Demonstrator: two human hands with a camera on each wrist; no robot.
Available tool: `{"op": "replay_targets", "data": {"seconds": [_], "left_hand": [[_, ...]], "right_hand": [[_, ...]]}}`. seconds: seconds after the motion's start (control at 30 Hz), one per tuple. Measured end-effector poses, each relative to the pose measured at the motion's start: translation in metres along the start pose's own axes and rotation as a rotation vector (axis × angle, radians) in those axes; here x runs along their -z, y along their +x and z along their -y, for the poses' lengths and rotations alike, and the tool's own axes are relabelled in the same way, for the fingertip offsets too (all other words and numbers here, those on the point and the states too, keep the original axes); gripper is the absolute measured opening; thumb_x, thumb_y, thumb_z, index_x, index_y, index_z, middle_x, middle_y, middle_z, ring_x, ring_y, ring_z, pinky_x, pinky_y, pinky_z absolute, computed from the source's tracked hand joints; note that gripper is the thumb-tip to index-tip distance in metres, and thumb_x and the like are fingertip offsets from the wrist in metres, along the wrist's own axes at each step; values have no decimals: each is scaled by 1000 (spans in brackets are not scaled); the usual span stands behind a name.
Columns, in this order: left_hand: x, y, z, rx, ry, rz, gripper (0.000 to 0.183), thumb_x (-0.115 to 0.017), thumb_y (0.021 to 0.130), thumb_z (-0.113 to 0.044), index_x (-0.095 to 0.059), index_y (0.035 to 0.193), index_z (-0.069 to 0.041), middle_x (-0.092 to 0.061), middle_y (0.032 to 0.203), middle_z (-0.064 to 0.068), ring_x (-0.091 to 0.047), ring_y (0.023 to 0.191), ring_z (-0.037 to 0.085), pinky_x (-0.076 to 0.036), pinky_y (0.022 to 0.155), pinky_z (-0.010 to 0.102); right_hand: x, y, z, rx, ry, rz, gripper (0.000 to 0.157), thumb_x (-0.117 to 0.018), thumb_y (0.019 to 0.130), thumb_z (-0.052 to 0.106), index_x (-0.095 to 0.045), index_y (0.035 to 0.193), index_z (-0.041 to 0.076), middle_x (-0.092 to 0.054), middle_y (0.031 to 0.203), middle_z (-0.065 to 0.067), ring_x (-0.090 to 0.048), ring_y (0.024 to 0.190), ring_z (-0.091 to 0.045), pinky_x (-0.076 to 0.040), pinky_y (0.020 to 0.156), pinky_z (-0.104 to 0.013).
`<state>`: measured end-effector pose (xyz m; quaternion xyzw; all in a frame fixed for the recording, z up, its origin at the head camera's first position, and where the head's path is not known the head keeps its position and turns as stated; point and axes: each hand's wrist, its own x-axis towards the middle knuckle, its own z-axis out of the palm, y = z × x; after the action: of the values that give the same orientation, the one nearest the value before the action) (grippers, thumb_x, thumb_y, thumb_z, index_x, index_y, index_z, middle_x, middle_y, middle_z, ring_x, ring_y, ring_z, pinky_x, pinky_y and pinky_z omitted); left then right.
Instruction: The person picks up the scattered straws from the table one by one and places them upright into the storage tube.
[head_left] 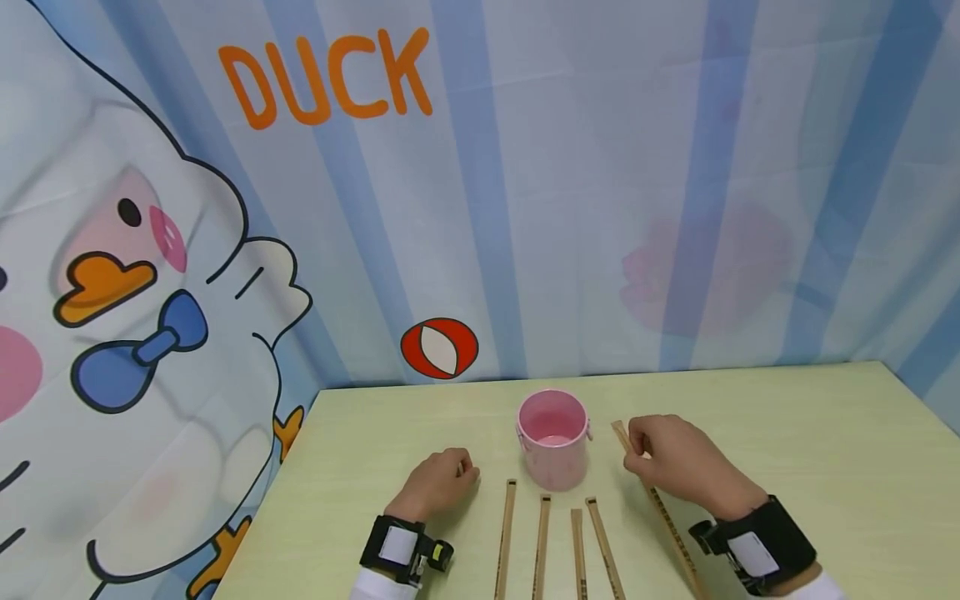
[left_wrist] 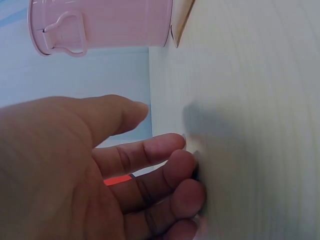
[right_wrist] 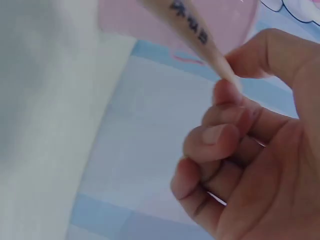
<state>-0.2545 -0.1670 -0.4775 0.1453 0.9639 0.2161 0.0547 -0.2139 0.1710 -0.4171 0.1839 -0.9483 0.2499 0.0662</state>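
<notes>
My right hand (head_left: 681, 460) pinches a long, thin wooden stick (head_left: 675, 533) between thumb and index finger, near its far end. Dark characters run along the stick (right_wrist: 187, 22), and its other end reaches toward the bottom edge of the head view. On the left, my other hand (head_left: 437, 482) rests on the table with loosely bent fingers (left_wrist: 165, 147) and holds nothing. Between the hands stands a small pink bucket (head_left: 555, 458), upright, with handle lugs at its sides; its visible inside is bare.
Several similar sticks lie in front of the bucket, among them a leftmost stick (head_left: 506, 537), a shorter stick (head_left: 579, 554) and a slanted stick (head_left: 604, 546). The pale wooden table (head_left: 825, 450) ends at a blue-striped curtain (head_left: 570, 208) with a duck print.
</notes>
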Motion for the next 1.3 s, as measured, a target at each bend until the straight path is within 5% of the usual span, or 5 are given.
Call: {"op": "replay_targets", "data": {"seconds": [0.27, 0.63, 0.9, 1.3], "left_hand": [[1, 0, -1, 1, -5, 0, 20, -53, 91, -29, -55, 79, -14, -49, 61, -2, -45, 56, 13, -38, 54, 31], [2, -1, -1, 20, -14, 5, 19, -54, 91, -28, -56, 80, -13, -49, 61, -2, -45, 56, 13, -37, 53, 31], [0, 0, 0, 13, -9, 5, 18, -54, 91, -29, -57, 82, -13, -49, 62, -2, -45, 56, 13, -37, 54, 31], [0, 0, -1, -1, -11, -6, 18, -54, 91, -29, -56, 81, -13, -49, 61, -2, -45, 56, 13, -37, 54, 31]], "right_hand": [[26, 3, 5, 44, -1, -171, 17, -59, 82, 15, -47, 70, 18, -31, 58, 4, -26, 52, -9, -26, 53, -29], [67, 12, 24, 210, 21, -540, 17, -60, 82, 9, -49, 74, 18, -38, 62, 6, -33, 54, -9, -30, 54, -31], [89, 24, 40, 212, 113, -765, 10, -59, 82, 7, -52, 77, 11, -42, 64, 3, -38, 61, -9, -27, 57, -30], [92, 50, 51, 284, 280, -1081, 10, -58, 81, 7, -57, 74, 1, -49, 63, -6, -43, 65, -6, -33, 66, -28]]}}
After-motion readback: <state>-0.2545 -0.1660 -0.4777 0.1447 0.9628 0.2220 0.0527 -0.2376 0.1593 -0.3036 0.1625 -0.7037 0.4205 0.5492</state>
